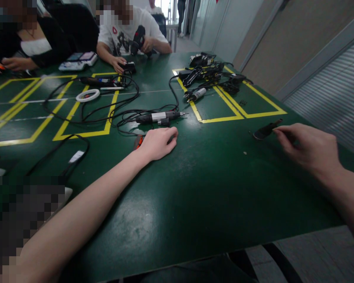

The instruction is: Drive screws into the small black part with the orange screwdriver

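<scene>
Cables lie in loose black loops across the left half of the green tabletop, and the person's left forearm stretches out just beside them; a sideways sweep of that arm could catch a loop and drag along whatever is plugged to it. The left hand rests palm down with its fingers loosely curled together, and a small red-and-black thing peeks out at the wrist side. Whether the hand grips it or only lies over it cannot be told from this angle. If it only lies there, lifting the hand could knock it away. Just beyond the knuckles lies an electric screwdriver on its side, its tip pointing right; a nudge could roll it or pull its cord tight. Farther right a tiny loose speck, probably a screw, sits alone on the bare green and would be easy to brush off unseen. The right hand pinches the near end of a dark flat piece between thumb and forefinger. The rest of the piece lies on the tabletop near its right edge. Such a slight hold at one end could let it pivot, slip, and slide off that edge.
</scene>
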